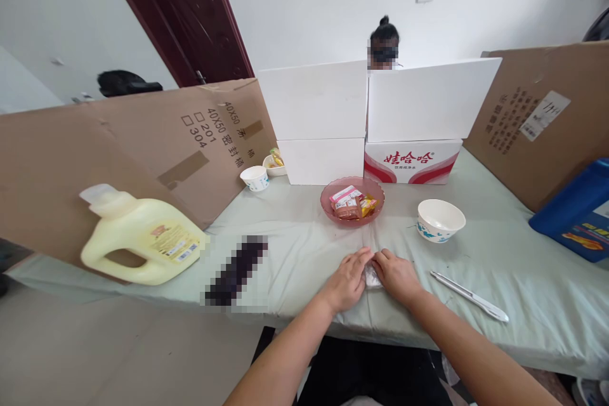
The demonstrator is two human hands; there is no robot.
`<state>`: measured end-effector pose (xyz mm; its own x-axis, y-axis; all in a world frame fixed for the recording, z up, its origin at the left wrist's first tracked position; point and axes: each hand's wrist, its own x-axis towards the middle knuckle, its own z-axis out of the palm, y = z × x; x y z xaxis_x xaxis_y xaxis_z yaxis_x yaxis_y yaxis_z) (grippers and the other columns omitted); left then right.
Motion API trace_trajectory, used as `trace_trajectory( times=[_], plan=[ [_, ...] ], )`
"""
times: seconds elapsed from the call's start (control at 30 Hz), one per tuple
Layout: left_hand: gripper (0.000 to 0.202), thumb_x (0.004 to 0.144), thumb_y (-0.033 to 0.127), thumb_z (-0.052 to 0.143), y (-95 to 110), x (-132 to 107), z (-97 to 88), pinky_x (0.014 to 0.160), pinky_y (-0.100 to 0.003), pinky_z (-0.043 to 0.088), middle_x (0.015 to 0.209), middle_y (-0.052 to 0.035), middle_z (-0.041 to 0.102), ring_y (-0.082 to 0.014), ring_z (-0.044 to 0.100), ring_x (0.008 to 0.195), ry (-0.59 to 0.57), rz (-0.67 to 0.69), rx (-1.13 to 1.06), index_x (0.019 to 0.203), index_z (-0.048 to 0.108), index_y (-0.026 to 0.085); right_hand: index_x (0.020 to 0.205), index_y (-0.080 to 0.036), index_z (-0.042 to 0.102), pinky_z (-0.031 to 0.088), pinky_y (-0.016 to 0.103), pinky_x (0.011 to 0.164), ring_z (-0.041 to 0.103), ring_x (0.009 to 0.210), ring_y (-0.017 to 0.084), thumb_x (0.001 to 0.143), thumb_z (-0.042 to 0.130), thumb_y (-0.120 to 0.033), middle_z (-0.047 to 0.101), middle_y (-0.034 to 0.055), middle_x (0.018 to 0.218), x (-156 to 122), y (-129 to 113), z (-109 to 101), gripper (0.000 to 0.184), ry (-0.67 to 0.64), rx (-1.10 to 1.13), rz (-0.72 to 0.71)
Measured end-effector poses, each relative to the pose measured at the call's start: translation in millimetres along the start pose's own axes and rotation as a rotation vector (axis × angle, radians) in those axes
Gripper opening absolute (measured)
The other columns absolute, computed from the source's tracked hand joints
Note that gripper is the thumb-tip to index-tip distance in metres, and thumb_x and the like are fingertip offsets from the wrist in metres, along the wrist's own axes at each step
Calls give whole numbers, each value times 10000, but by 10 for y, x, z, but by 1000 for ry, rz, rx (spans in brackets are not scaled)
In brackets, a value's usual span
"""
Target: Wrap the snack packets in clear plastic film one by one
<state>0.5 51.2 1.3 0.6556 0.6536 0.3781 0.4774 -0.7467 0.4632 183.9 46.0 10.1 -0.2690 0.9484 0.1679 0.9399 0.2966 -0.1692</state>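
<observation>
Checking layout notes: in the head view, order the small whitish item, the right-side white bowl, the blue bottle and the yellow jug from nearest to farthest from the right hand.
1. Small whitish item: at the right hand, on its left.
2. White bowl: ahead and right.
3. Blue bottle: far right edge.
4. Yellow jug: far left.

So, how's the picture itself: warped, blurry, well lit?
Head view: seemingly wide-angle warping, with the dark red door leaning steeply; head view: coarse pixel blocks mask a dark item on the green cloth; head view: soft, fairly even light, small print on the yellow jug too fuzzy to read.
</observation>
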Motion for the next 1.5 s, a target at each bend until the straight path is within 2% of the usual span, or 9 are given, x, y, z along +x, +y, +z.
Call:
trace_trajectory(
  times=[0.2,0.43,0.53,0.63,0.93,1.07,1.2,1.37,1.5],
  plan=[
    [173,844,275,622,102,51,-34,1087,-451,372,1252,-122,557,-274,441,1254,10,-127,36,977,619,164,911,-206,627,323,264,594,585,688,136,965,401,-270,622,36,859,-40,-16,67,241,67,-14,-10],
    [302,699,245,739,59,67,18,1062,-481,391,1151,-98,588,-292,468,1206,62,-134,8,964,607,187,1049,-157,620,390,401,896,521,1079,272,892,465,-133,597,142,1131,-76,176,6,222,308,-27,144],
    [333,703,255,733,39,65,14,1061,-492,385,1161,-100,581,-294,475,1199,59,-119,1,1003,604,189,1068,-181,622,392,399,983,484,1187,248,894,460,-120,596,115,1197,-165,153,14,245,343,53,-59],
    [347,701,240,721,22,60,11,1045,-489,403,1158,-95,581,-287,475,1193,73,-103,-23,1024,603,196,1042,-206,631,428,374,991,512,1183,206,891,454,-94,624,80,1181,-287,34,76,258,266,168,-325],
    [280,682,-6,497,-60,31,65,965,-450,462,1027,-78,608,-237,530,1076,222,-137,-51,842,613,192,896,-198,665,495,293,756,606,856,183,835,415,-19,674,43,911,-548,245,-235,313,-9,114,-239],
    [288,674,2,499,-48,47,61,951,-438,469,1022,-74,606,-237,532,1059,216,-149,-51,849,622,195,1050,-191,658,457,314,877,580,1032,195,881,339,-69,646,94,1117,-280,750,-711,380,208,36,-21],
    [277,685,12,501,-17,53,40,930,-434,475,1023,-76,602,-238,529,1045,199,-152,-42,853,625,195,1195,-159,612,412,343,910,524,1160,246,934,291,-168,583,144,1261,169,1137,-1081,414,8,-147,296],
    [283,685,5,500,3,46,35,925,-424,475,1025,-77,600,-232,523,1034,186,-152,-38,864,620,188,877,-205,728,450,371,769,650,881,261,959,222,-505,711,114,913,449,1305,-1023,593,-289,-118,294],
    [288,671,1,504,12,59,20,920,-421,477,1021,-74,598,-232,521,1026,187,-161,-34,854,619,191,907,-191,730,449,416,780,648,896,305,888,301,-641,714,135,918,462,1328,-945,621,-351,-147,262]
  ],
)
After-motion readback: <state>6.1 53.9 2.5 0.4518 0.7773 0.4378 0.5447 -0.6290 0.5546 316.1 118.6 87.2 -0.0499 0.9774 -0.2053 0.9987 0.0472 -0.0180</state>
